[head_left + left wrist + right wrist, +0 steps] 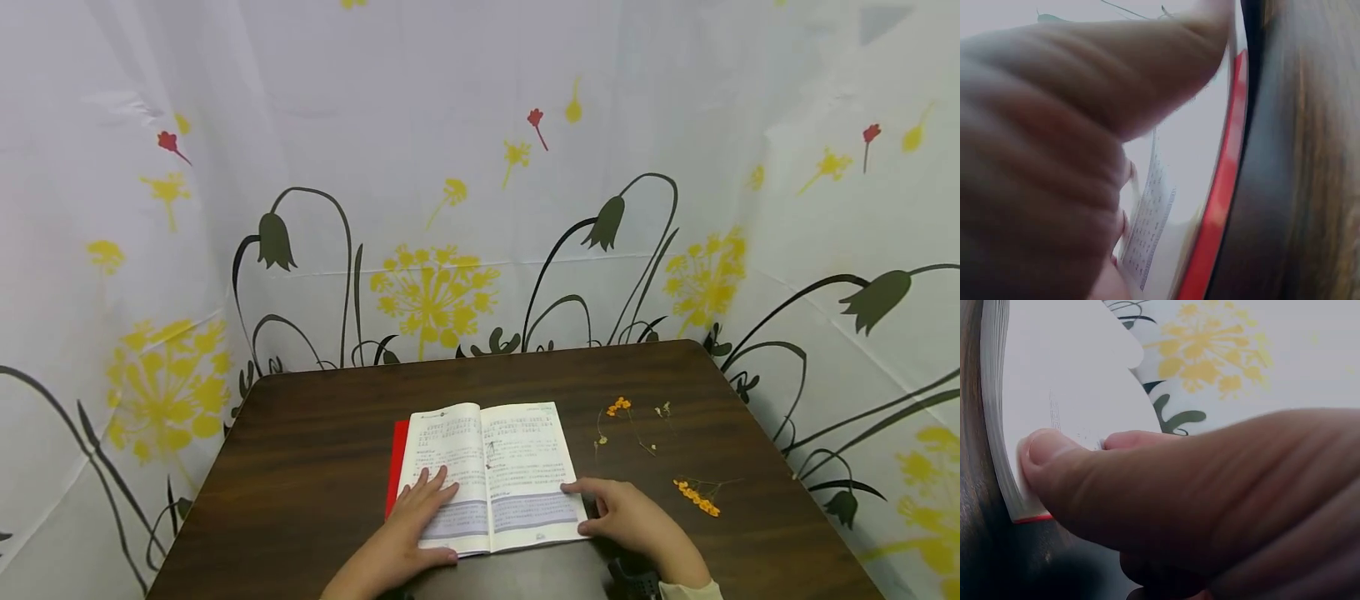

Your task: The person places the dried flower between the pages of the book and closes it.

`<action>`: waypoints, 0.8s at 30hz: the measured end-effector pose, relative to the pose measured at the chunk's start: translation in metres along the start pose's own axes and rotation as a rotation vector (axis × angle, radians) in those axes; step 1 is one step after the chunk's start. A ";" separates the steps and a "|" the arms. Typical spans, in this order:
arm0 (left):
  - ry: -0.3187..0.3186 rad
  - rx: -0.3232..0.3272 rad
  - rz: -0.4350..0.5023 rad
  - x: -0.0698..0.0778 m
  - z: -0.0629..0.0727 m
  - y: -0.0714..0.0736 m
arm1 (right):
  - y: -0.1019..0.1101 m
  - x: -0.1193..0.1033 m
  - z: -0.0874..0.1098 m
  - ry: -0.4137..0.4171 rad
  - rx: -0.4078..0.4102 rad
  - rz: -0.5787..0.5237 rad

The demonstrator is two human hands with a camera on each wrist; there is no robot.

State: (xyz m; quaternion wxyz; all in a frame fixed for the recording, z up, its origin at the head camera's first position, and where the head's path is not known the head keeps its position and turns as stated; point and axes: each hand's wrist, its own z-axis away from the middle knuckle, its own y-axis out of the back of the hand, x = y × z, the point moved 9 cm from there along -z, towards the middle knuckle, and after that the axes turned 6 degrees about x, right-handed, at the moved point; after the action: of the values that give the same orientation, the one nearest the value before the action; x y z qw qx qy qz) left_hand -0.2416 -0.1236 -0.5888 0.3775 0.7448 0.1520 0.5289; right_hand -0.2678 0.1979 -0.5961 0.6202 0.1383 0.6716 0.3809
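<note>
An open book (517,454) with printed pages and a red cover (397,458) lies on the dark wooden table. My left hand (412,521) rests on the lower left page, fingers spread and thumb along the bottom edge. Its thumb (1166,75) crosses in front of the page in the left wrist view. At the lower right edge of the book, my right hand (630,517) holds the margin with thumb and forefinger. The right thumb (1054,453) presses on the page corner in the right wrist view; the other fingers curl in below it, partly hidden.
Right of the book lie small dried flower sprigs, one with an orange head (619,406) and another with an orange cluster (697,497). A pale sprig (663,409) lies near them. Behind the table (315,450) hangs a white curtain (450,100) printed with flowers.
</note>
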 end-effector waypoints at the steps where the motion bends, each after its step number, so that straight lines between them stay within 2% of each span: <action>1: 0.009 0.004 -0.008 0.000 0.000 0.000 | 0.000 0.000 0.001 -0.002 -0.001 -0.011; 4: 0.020 0.018 -0.038 0.000 -0.001 0.000 | -0.002 -0.001 0.001 -0.004 -0.008 -0.032; 9: 0.003 0.064 -0.081 0.001 -0.002 0.000 | -0.002 -0.003 0.000 0.001 0.002 -0.017; 15: 0.031 0.095 -0.130 -0.006 -0.001 0.004 | -0.004 -0.005 0.000 -0.011 -0.008 -0.026; 24: 0.051 0.103 -0.120 -0.010 -0.003 0.005 | -0.001 -0.010 0.001 0.013 0.007 -0.037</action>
State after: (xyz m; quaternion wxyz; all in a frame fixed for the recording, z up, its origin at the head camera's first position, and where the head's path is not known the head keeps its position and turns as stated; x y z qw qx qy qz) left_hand -0.2490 -0.1322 -0.5911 0.3656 0.7391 0.2330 0.5156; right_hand -0.2648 0.1908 -0.5896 0.6224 0.1257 0.6794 0.3678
